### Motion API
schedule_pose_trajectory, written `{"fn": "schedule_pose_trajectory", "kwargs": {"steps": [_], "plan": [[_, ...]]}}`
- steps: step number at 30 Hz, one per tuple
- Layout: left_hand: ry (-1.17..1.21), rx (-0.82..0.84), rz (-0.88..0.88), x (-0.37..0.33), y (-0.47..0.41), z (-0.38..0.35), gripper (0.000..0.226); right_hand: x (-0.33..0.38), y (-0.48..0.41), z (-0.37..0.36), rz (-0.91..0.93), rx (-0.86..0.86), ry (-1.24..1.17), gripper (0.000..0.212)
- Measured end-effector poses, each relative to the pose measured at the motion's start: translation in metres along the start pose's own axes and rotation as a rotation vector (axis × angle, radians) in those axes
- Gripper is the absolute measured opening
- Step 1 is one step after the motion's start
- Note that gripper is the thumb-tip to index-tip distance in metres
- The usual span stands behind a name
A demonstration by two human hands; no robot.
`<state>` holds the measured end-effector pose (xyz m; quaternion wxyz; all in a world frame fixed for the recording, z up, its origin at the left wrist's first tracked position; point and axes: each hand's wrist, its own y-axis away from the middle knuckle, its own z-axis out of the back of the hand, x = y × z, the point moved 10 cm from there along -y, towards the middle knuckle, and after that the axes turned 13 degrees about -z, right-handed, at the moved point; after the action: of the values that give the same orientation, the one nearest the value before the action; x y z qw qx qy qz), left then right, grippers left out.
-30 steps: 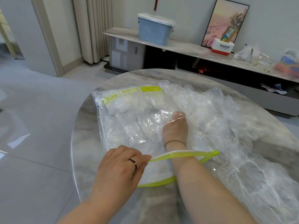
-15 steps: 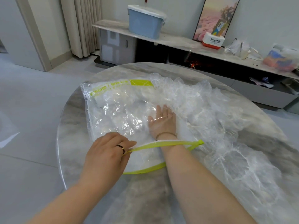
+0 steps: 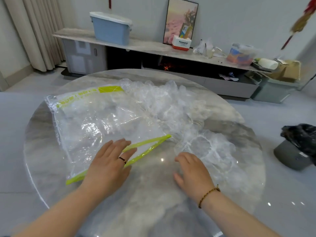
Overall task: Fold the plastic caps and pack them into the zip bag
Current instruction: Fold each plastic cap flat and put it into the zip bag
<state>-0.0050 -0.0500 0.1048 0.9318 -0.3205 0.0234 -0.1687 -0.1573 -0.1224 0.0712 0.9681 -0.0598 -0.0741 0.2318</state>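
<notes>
A clear zip bag (image 3: 95, 127) with a lime-green zip strip lies flat on the round marble table (image 3: 153, 202), its mouth gaping toward me, crumpled plastic caps showing inside. More loose clear plastic caps (image 3: 184, 113) are heaped to the bag's right, trailing toward the near right. My left hand (image 3: 109, 165) hovers over the bag's mouth with fingers straight, holding nothing. My right hand (image 3: 193, 173) is out of the bag, over bare table beside a flattened cap (image 3: 208, 151), fingers relaxed.
A dark bin with a black liner (image 3: 297, 147) stands on the floor at the right. Behind the table runs a low TV console (image 3: 153, 47) carrying a blue lidded box (image 3: 111, 28), a framed picture and clutter. Curtains hang at the far left.
My right hand has come out of the bag and back toward me. My left hand has let go of the green zip edge and opened. The bag's mouth has dropped flatter.
</notes>
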Motion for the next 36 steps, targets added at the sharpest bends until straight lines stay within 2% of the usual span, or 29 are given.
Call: {"fn": "schedule_pose_trajectory", "kwargs": {"steps": [3,4,8,9,11,13,16,18,21,23,26,29,31,34,36], "plan": [[0.039,0.13,-0.083,-0.032,0.0,-0.019,0.044,-0.039,0.003,0.008,-0.214,-0.002,0.134,0.052],[0.025,0.183,-0.079,-0.036,0.002,-0.026,0.046,-0.049,0.004,0.006,-0.267,0.053,0.14,0.053],[-0.013,0.331,-0.045,-0.03,0.016,-0.054,0.052,-0.067,-0.006,0.007,-0.315,0.049,0.052,0.056],[-0.006,0.347,-0.034,-0.027,0.019,-0.058,0.061,-0.067,-0.012,0.005,-0.316,0.037,0.059,0.056],[-0.002,0.339,-0.017,-0.022,0.024,-0.059,0.077,-0.069,-0.023,0.0,-0.38,0.057,0.075,0.046],[-0.005,0.316,-0.024,-0.019,0.025,-0.059,0.079,-0.072,-0.033,-0.003,-0.392,0.044,0.113,0.03],[-0.047,0.22,-0.033,-0.013,0.021,-0.054,0.076,-0.072,-0.042,0.002,-0.367,-0.036,0.116,0.025],[-0.066,0.184,-0.035,-0.007,0.021,-0.055,0.061,-0.074,-0.039,0.021,-0.376,-0.2,-0.004,0.028],[-0.053,0.185,-0.028,-0.002,0.019,-0.054,0.048,-0.06,-0.023,0.056,-0.233,-0.517,-0.193,0.031],[-0.026,0.184,0.006,-0.001,0.016,-0.046,0.05,-0.038,-0.005,0.062,-0.037,-0.596,-0.295,0.029],[0.064,0.073,0.007,-0.012,0.01,-0.022,0.058,0.003,0.03,0.053,0.225,-0.525,-0.404,0.039],[0.179,-0.016,-0.111,-0.039,0.006,-0.001,0.068,0.032,0.065,0.035,0.394,-0.345,-0.494,0.036],[0.19,0.053,-0.209,-0.057,0.01,-0.005,0.068,0.045,0.08,0.024,0.441,-0.238,-0.542,0.033],[0.196,0.201,-0.35,-0.073,0.018,-0.022,0.046,0.048,0.09,0.014,0.451,-0.139,-0.504,0.018],[0.241,0.304,-0.366,-0.075,0.022,-0.029,0.038,0.043,0.094,0.002,0.419,-0.089,-0.319,0.039]]}}
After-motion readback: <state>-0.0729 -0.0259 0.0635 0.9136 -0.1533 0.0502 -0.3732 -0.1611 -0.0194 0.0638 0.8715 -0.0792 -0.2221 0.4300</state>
